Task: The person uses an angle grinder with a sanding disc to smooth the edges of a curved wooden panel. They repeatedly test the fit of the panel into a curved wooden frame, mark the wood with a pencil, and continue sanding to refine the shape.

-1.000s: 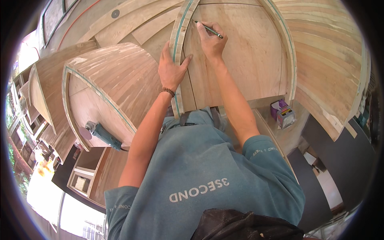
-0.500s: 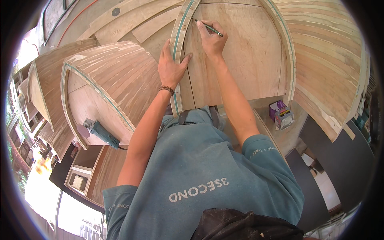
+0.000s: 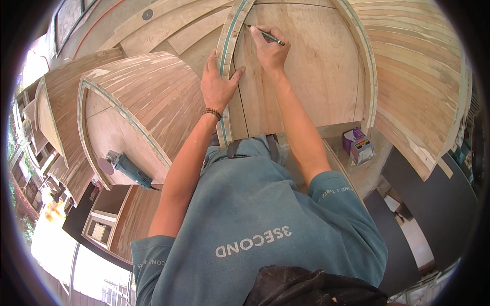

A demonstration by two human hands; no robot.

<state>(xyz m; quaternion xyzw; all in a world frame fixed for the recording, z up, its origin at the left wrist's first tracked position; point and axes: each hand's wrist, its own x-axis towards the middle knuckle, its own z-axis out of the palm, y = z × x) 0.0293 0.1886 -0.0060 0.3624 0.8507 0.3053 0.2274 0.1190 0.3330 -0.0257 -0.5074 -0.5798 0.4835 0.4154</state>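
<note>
My right hand (image 3: 271, 50) pinches a dark green pencil (image 3: 279, 42). Its point meets the pale plywood panel (image 3: 311, 76) close to the inner edge of a curved wooden rim (image 3: 233, 40), which carries a thin teal stripe. Lower down, my left hand (image 3: 218, 87) straddles that same rim, thumb on the inner side and fingers over the outer side. The fingertips on the far side are partly hidden. The panel and rim form the arched end of a large piece built of narrow wood strips.
To the left stands a similar arched strip-built piece (image 3: 148, 86), with a blue angle grinder (image 3: 130, 171) lying on its panel. A purple and grey box (image 3: 359, 147) sits below the panel's right corner. Another curved strip-wood shell (image 3: 408, 66) rises at the right, near dark flat boards (image 3: 434, 204).
</note>
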